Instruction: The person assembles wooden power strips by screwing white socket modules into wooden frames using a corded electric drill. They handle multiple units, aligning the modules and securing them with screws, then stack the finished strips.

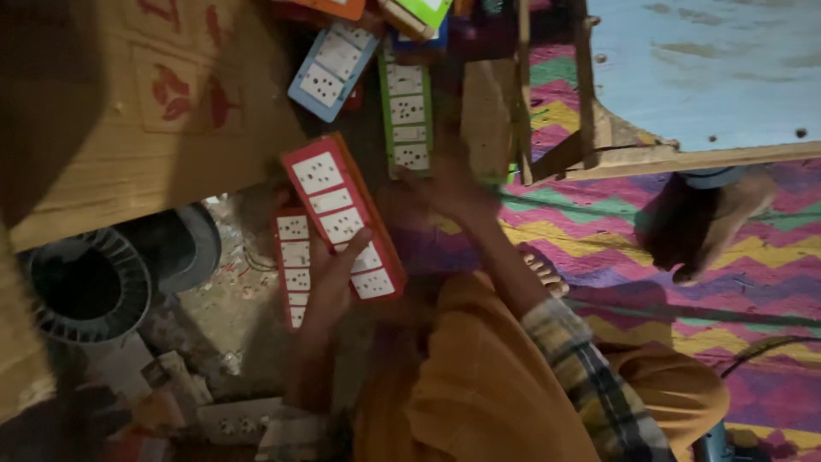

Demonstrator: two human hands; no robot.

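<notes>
Red-edged socket board [342, 214] with white panels at centre, green-edged board [406, 111] at twelve, blue-edged board [332, 70] at eleven, a pink-yellow-purple zigzag mat [684, 291] at three.

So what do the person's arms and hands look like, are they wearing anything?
Both hands are bare, with no gloves or rings that I can see. The left hand shows no sleeve near the wrist in this dim light. The right hand is blurred; further up that arm is a rolled checked sleeve in yellow, dark blue and white.
</notes>
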